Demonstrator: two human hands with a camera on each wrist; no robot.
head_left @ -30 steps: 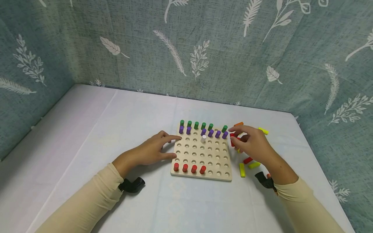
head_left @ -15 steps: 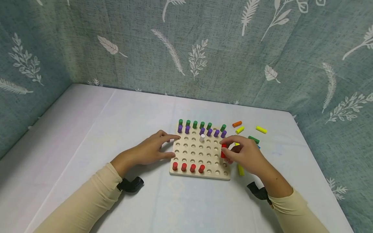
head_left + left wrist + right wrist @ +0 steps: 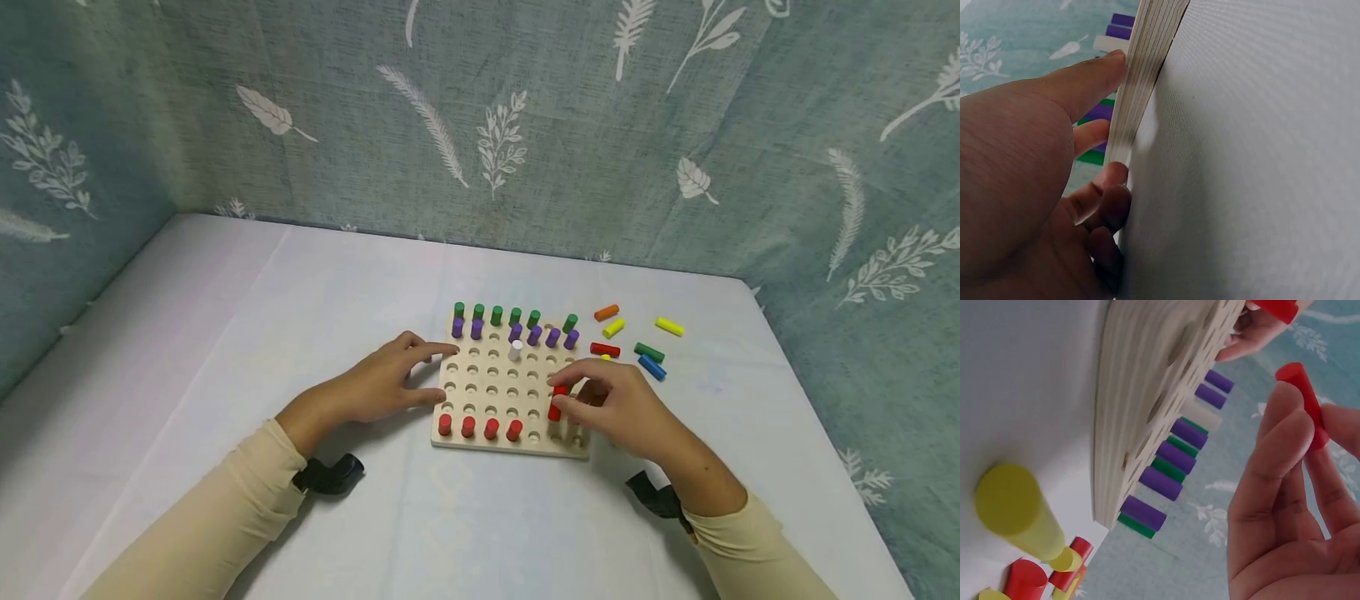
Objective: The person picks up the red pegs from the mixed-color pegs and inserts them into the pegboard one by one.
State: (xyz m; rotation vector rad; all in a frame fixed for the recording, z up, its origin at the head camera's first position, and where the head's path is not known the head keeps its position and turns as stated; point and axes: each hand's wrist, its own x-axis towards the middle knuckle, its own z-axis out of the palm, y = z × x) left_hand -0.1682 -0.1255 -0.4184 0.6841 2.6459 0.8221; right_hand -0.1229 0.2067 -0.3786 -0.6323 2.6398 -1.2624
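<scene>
A light wooden pegboard point(image 3: 480, 446) lies on the table, drilled with rows of round holes. Green pegs point(image 3: 497, 315) stand along its far row, purple pegs point(image 3: 534, 335) just in front, a white peg point(image 3: 515, 350) nearer the middle, and several red pegs point(image 3: 491, 428) at the near left. My left hand point(image 3: 382, 379) touches the board's left edge with thumb and forefinger spread; the left wrist view shows its thumb on the layered edge point(image 3: 1138, 75). Over the board's right part, my right hand point(image 3: 618, 404) pinches a red peg point(image 3: 1302, 400) between thumb and fingers, above the holes.
Right of the board lie loose pegs: an orange peg point(image 3: 606, 312), yellow pegs point(image 3: 669, 326), a red peg point(image 3: 605, 350), a green peg point(image 3: 649, 352) and a blue peg point(image 3: 652, 367). A patterned curtain point(image 3: 337, 125) hangs behind the table.
My right hand has picked up a red peg from the loose pegs and moved left with it over the board's near right part. My left hand stays at the left edge.
</scene>
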